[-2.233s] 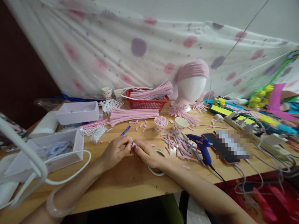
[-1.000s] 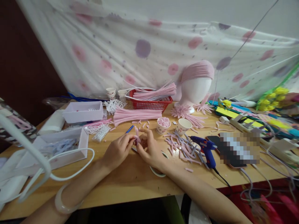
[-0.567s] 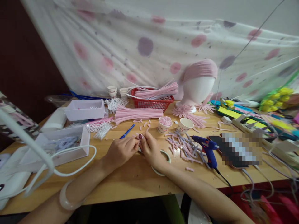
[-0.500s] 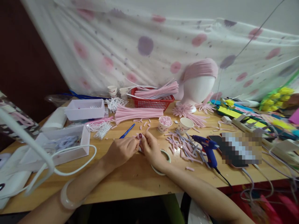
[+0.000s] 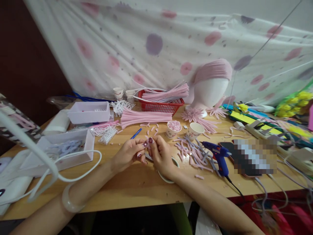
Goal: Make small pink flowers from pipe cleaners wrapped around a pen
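Note:
My left hand (image 5: 128,154) and my right hand (image 5: 161,156) meet above the middle of the table, thumbs and fingertips pinched together. Whatever they hold is small and mostly hidden by the fingers; I cannot make it out. Under my right wrist lies a pale ring like a tape roll (image 5: 176,163). Just beyond the hands are a blue pen (image 5: 136,133), short cut bits of pink chenille stem (image 5: 152,129) and a paper cup (image 5: 173,133) filled with such bits. Another paper cup (image 5: 193,134) stands beside it. Longer cut pink and grey stems (image 5: 193,153) lie to the right.
A blue glue gun (image 5: 218,156) and a phone (image 5: 241,160) with cables lie right. Behind are a bundle of pink stems (image 5: 146,117), a red basket (image 5: 158,107) and a white foam head (image 5: 212,89). Left are white boxes (image 5: 89,112) and a looping white cable (image 5: 80,178).
My left hand has turned and its curled fingers have loosened, so the painted nails of both thumbs show. The fingertips still meet. The view has shifted slightly.

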Tool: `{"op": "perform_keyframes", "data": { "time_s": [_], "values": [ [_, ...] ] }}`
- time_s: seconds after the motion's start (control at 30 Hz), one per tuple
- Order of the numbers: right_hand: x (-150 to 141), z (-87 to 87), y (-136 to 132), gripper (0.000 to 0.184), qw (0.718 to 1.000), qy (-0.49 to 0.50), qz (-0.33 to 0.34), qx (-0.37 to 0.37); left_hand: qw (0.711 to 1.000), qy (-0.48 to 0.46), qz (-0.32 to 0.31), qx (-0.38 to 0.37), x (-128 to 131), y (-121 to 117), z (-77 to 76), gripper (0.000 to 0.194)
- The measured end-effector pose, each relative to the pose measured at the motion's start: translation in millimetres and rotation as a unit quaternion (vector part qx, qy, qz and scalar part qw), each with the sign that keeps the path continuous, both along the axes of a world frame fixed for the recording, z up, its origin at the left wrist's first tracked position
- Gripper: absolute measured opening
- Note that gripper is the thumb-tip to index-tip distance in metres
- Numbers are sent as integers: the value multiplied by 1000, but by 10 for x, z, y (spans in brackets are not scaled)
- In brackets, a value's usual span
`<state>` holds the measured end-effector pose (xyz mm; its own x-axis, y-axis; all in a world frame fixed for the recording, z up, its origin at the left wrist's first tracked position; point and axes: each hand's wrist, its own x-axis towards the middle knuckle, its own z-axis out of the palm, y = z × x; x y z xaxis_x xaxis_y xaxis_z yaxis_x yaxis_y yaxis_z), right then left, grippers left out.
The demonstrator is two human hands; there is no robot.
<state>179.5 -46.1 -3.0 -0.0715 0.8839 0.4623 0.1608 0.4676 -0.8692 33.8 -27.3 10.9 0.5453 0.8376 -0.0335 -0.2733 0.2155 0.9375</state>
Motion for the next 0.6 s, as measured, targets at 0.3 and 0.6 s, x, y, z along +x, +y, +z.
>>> {"op": "perform_keyframes", "data": {
  "time_s": [0.3, 0.6],
  "values": [
    [10, -16, 4, 21, 997, 34, 58, -37, 987, 68, 51, 139, -41, -31, -7, 27],
    [-2, -44, 3, 18, 965, 157, 185, -99, 981, 106, -11, 165, -139, 9, 21, 25]
  ]
}}
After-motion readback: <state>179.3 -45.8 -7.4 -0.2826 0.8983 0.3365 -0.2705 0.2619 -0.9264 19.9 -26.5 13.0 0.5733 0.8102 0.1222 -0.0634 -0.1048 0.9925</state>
